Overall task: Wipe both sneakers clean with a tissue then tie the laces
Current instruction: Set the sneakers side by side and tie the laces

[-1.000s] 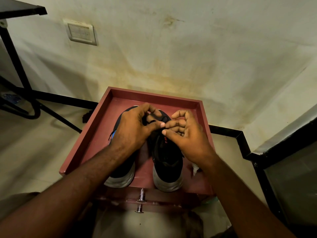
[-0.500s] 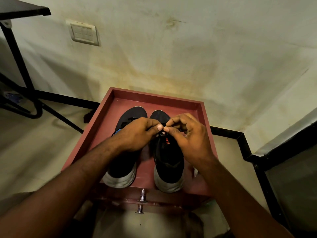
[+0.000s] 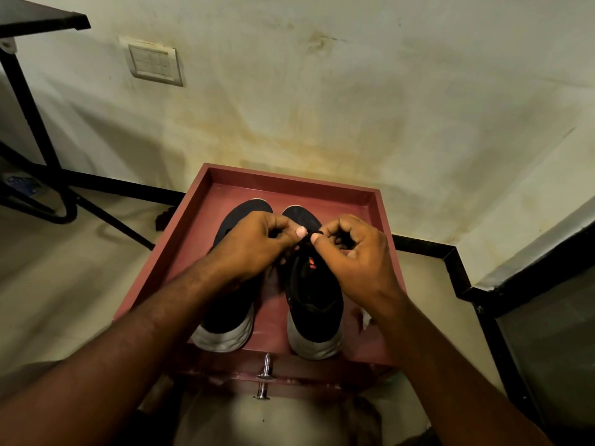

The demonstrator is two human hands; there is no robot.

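Legible text: none.

Item 1: orange mark on the tongue of the right sneaker, just below where the two grips meet on the lace. It is a small bright patch, perhaps a logo or tag; its shape is blurred and no letters or figures can be made out.

Item 2: wall switch plate, well above and to the left of the grips. Pale panel with several rockers; no lettering or symbols can be read on it.

Item 3: blue object on the floor, far left of the grips. Any print on it is too dim to read.
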